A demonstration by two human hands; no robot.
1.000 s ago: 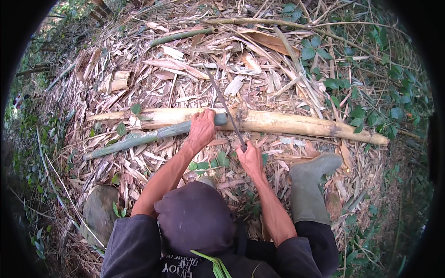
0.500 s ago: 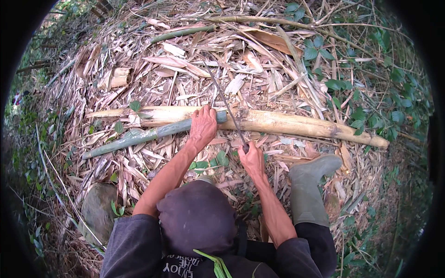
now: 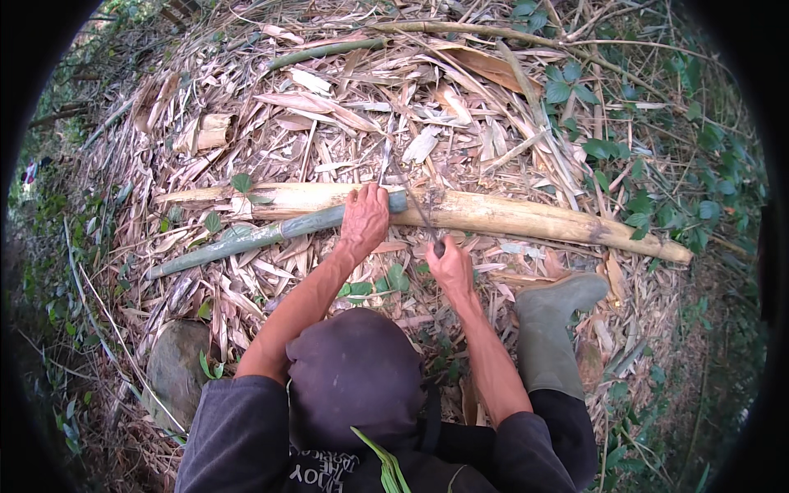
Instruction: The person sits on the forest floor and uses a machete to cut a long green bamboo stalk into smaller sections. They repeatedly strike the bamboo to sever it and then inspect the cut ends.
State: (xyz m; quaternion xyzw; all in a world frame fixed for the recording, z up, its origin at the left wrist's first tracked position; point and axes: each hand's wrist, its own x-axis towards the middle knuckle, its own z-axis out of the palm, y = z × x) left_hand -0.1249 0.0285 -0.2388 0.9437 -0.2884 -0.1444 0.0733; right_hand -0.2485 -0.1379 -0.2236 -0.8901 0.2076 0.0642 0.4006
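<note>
My left hand [image 3: 366, 218] is wrapped round a green bamboo pole [image 3: 283, 231] close to its cut right end. The pole slants down to the left, its right part resting against a thick, pale, split bamboo log [image 3: 518, 216] that lies across the ground. My right hand [image 3: 451, 264] is closed round the dark handle of a machete [image 3: 426, 215]. Its long thin blade points away and slightly left, crossing over the log just right of the pole's end. The far part of the blade is hard to make out among the chips.
Dry bamboo sheaths and chips litter the ground. A short green bamboo piece [image 3: 329, 52] and a long thin stem [image 3: 485, 31] lie farther off. A rock [image 3: 177, 370] sits at lower left, my boot [image 3: 552, 324] at right. Leafy vines [image 3: 637, 201] grow along the right.
My right hand has shifted slightly away from me, and the machete's blade has changed its tilt. My left hand keeps its hold on the bamboo pole, which has barely moved.
</note>
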